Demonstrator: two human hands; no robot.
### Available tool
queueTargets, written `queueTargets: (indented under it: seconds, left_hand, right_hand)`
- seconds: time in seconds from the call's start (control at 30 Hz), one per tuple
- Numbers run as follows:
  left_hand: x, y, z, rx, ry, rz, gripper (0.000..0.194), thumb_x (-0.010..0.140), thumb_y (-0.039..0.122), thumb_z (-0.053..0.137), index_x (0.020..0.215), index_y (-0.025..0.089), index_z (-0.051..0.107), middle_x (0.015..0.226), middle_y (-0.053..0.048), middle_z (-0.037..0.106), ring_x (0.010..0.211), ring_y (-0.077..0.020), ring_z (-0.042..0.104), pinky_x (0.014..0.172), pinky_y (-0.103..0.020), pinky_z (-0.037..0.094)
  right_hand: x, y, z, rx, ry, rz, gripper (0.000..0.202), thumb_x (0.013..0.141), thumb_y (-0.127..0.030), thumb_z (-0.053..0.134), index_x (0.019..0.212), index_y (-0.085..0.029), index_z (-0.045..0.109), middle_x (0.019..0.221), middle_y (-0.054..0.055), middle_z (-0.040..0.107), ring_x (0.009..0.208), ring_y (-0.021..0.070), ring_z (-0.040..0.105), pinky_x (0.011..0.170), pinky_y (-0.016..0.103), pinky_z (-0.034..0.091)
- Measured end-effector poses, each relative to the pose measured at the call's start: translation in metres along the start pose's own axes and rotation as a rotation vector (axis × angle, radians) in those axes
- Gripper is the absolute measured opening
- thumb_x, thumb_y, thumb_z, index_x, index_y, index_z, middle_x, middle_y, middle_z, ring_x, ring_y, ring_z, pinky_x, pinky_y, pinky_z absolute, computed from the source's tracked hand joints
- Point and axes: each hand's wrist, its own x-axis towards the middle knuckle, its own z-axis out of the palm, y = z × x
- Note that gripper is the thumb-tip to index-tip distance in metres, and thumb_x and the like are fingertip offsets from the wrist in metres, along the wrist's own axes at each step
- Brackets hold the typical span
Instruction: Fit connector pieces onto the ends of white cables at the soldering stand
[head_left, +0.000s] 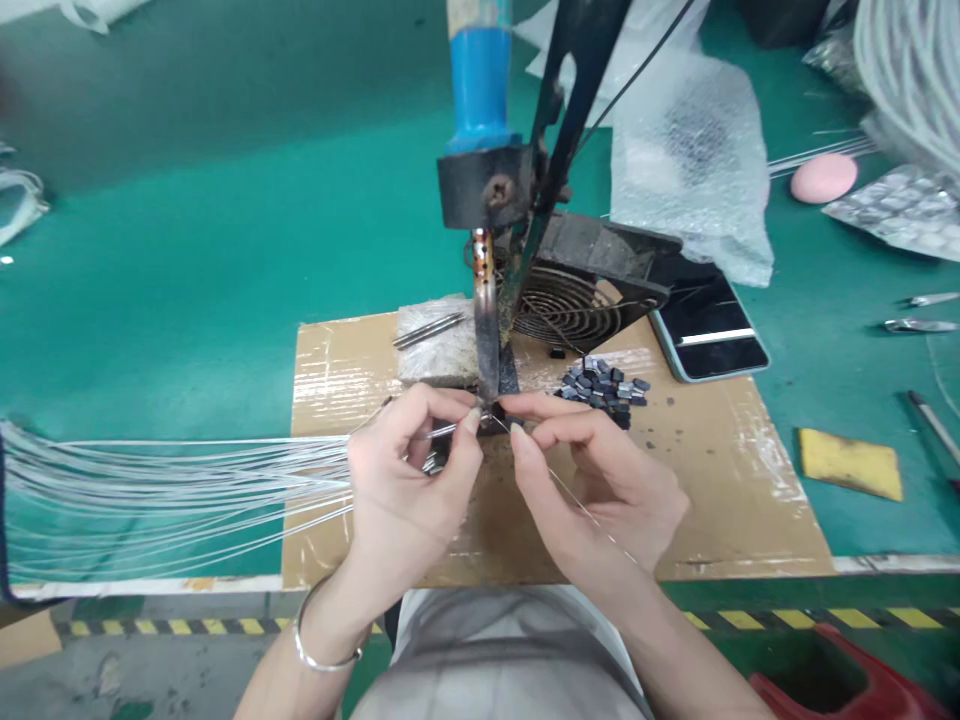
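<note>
A soldering iron (480,110) with a blue handle is clamped upright, its tip (487,350) pointing down between my hands. My left hand (409,480) is closed in a pinch just left of the tip, on what looks like the end of a thin white cable (442,432); the fingertips hide most of it. Opposite, my right hand (607,490) pinches a thin solder wire (574,497), which trails down across the palm towards the wrist. A bundle of white cables (187,470) runs in from the left behind my left hand. Small black parts (600,385) lie heaped behind my right hand.
Cardboard (360,360) covers the green table (225,250) under my hands. Behind the iron stand a black fan (577,300) and a phone (712,325). Two metal rods rest on a pale block (435,355). A yellow sponge (851,463) and bubble wrap (686,160) lie rightward.
</note>
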Motion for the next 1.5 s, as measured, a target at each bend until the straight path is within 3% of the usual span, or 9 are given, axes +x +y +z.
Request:
queueTargets:
  seconds: [0.53, 1.5]
  left_hand:
    - [-0.0001, -0.004, -0.0027, 0.051, -0.001, 0.097, 0.011, 0.084, 0.012, 0.068, 0.077, 0.02, 0.063, 0.084, 0.001, 0.072, 0.069, -0.0118, 0.067, 0.049, -0.021, 0.041]
    - [0.0007, 0.001, -0.0037, 0.057, -0.017, 0.068, 0.012, 0.083, 0.011, 0.067, 0.076, 0.02, 0.063, 0.083, 0.002, 0.072, 0.07, -0.0116, 0.068, 0.051, -0.021, 0.043]
  right_hand:
    - [-0.001, 0.0018, 0.0022, -0.029, 0.025, -0.067, 0.016, 0.086, -0.006, 0.069, 0.087, -0.022, 0.067, 0.104, 0.002, 0.076, 0.095, 0.017, 0.074, 0.087, 0.029, 0.06]
    - [-0.0011, 0.0009, 0.0058, -0.051, 0.035, -0.074, 0.015, 0.087, -0.007, 0.068, 0.087, -0.021, 0.066, 0.103, 0.002, 0.076, 0.094, 0.0157, 0.074, 0.089, 0.031, 0.059]
